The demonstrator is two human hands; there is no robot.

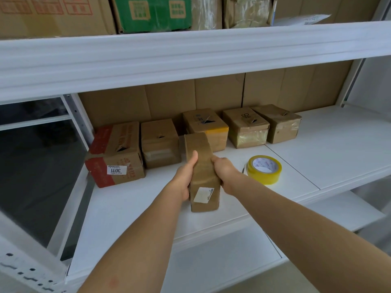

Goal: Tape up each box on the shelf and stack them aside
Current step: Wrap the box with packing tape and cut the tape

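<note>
A narrow brown cardboard box [203,172] with a white label on its near end stands on the white shelf [131,206]. My left hand [185,178] grips its left side, thumb up along the top edge. My right hand [225,173] grips its right side. A roll of yellow tape [264,169] lies flat on the shelf just right of my right hand. Behind stand several more boxes: a red-and-brown one [115,153], a plain brown one [159,142], one with a yellow strip [206,127], and two more on the right [246,127] [279,122].
Flat cardboard sheets [169,98] line the back of the shelf. The upper shelf beam [190,58] hangs low overhead, with large cartons and a green box [152,13] on it. A perforated upright post [76,115] stands at the left. Bare shelf stretches to the right [338,144].
</note>
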